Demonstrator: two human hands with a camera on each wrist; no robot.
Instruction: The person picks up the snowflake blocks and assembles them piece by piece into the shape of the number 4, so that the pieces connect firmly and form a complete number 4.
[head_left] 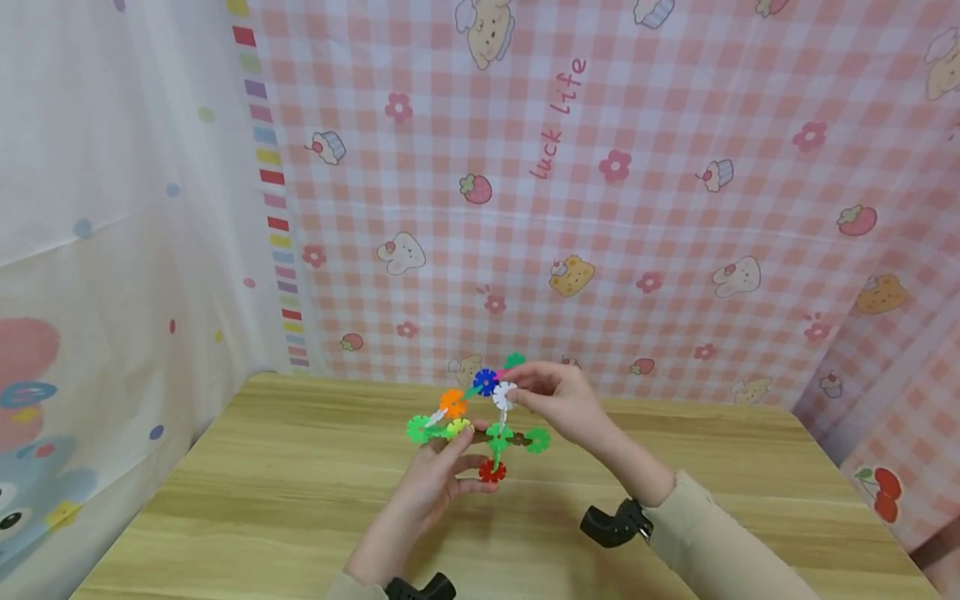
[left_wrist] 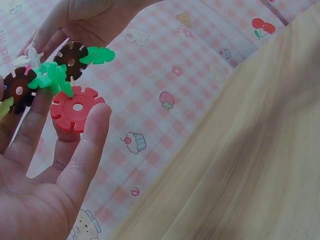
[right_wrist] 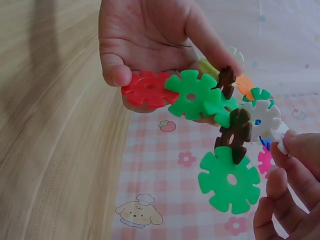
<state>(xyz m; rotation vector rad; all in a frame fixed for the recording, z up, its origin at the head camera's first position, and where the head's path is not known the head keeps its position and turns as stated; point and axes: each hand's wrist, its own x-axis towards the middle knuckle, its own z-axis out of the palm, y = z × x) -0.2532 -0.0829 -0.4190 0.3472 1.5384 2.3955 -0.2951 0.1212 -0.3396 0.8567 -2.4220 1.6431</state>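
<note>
Notched plastic snowflake discs are joined into one looping figure above the table. My left hand [head_left: 431,483] holds it from below, the thumb near the yellow disc [head_left: 458,427] and lower fingers at the red disc [right_wrist: 150,89]. With thumb and fingertips my right hand [head_left: 566,404] pinches a white disc [head_left: 503,397] at the figure's upper right. Beside that are a blue disc [head_left: 485,382] and a pink disc [right_wrist: 265,160], partly hidden. An orange disc [head_left: 452,403] lies farther left. A brown disc [right_wrist: 234,136] links to an outer green disc [right_wrist: 217,180].
Beneath both hands is a wood-grain table [head_left: 262,500]. A pink checked cloth [head_left: 675,275] hangs behind it, and a white patterned curtain [head_left: 135,208] hangs at the left. Each wrist wears a black camera mount [head_left: 611,527].
</note>
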